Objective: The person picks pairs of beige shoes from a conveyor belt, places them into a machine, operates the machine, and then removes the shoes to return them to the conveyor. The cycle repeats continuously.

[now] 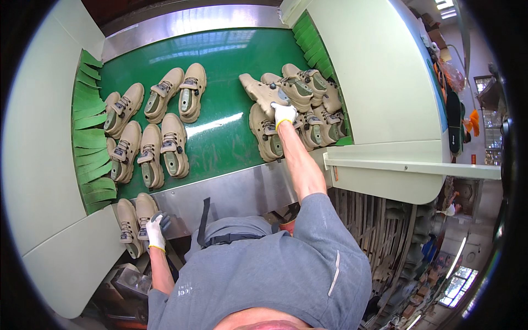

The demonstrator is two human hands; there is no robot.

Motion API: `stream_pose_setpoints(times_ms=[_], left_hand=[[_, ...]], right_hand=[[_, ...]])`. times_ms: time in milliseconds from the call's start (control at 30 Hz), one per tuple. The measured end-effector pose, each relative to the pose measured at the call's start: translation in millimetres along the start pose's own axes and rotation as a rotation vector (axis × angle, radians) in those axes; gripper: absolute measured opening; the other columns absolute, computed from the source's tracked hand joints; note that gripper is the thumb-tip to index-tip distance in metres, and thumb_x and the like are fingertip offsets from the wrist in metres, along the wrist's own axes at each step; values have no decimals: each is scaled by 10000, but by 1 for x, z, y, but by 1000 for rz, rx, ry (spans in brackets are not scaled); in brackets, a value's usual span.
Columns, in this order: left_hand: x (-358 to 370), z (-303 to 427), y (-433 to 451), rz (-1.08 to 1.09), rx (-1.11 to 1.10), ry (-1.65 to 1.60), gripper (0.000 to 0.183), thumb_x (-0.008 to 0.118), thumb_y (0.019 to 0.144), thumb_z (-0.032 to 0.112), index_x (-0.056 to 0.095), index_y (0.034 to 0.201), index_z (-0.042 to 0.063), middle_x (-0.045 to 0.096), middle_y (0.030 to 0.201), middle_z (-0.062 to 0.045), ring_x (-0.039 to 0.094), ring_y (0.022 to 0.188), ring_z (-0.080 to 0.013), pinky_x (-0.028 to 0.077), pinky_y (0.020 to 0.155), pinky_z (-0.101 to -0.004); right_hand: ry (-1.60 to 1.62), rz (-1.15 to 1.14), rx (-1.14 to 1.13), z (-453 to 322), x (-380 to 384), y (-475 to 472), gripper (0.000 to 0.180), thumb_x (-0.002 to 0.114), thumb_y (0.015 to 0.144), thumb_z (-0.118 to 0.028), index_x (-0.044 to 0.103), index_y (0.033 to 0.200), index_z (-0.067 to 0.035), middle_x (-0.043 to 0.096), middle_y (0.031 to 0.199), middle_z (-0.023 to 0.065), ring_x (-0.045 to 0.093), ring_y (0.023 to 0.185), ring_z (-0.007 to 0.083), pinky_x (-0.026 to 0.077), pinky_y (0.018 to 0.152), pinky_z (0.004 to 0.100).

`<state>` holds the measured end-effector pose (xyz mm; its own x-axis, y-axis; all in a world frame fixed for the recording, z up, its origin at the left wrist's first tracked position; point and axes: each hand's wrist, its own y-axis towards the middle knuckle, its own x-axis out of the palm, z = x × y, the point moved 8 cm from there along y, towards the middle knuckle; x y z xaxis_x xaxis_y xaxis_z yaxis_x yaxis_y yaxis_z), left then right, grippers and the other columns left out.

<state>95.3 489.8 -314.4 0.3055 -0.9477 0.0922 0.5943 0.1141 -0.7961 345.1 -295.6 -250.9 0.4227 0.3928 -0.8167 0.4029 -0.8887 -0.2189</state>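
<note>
My right hand [284, 112], in a white knit glove with a yellow cuff, grips a beige lace-up shoe [262, 91] near its heel. That shoe is tipped on its side, its sole towards the lower left, over other shoes at the belt's right end. My left hand [156, 230], in a white glove with grey-coated fingers, is beside a beige shoe [145, 206] on the near metal ledge, and its grip is unclear. Another beige shoe [128, 222] stands left of that one. Several matching shoes [170, 146] sit on the left of the green conveyor belt [222, 144].
Green strip curtains hang at the left opening [88, 156] and right opening [315, 45] of pale machine housings. A metal edge [247, 187] runs along the belt's near side. A pale bar [412, 166] juts out at right. Racks of metal slats [367, 231] stand behind my right arm.
</note>
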Motion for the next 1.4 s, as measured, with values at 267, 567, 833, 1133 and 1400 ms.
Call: stream_pose_setpoints(times_ms=[267,567,833,1133,1400], left_hand=[[102,-19,-42,-81,-49,89,308,644,1096,85,736,1374,-10,814,1233,-184,829,1045,-316,702,873,-436],[102,-52,-52,-40,-113,123,295,685,1082,86,740,1353,-15,819,1169,-150,827,1022,-272,689,840,-406],[82,-22,-47,41,-4,10,316,682,1091,69,733,1390,-18,814,1188,-139,821,1050,-242,683,832,-357],[124,-7,-8,-3,179,391,369,742,1031,69,757,1384,-39,840,1186,-127,823,1037,-232,673,884,-359],[213,270,49,316,891,843,712,866,952,251,616,1561,-21,737,1441,-254,719,1338,-398,563,1152,-454]], right_hand=[[291,-151,-520,-24,10,-47,1287,1010,698,-206,291,1730,67,447,1714,303,439,1608,419,360,1360,418],[203,-247,-589,-45,-9,-6,695,1005,731,-222,776,1358,-29,838,1285,132,793,1174,275,599,1079,395],[7,-97,-458,-20,-44,-3,945,986,744,-466,682,1524,-29,739,1449,265,703,1341,432,549,1142,504],[28,25,-716,-93,-23,-156,1127,937,879,-274,291,1718,113,346,1778,332,306,1678,461,236,1408,503],[157,-481,-515,-190,179,-274,1380,1023,759,-403,209,1718,164,316,1771,393,313,1676,479,285,1389,456]])
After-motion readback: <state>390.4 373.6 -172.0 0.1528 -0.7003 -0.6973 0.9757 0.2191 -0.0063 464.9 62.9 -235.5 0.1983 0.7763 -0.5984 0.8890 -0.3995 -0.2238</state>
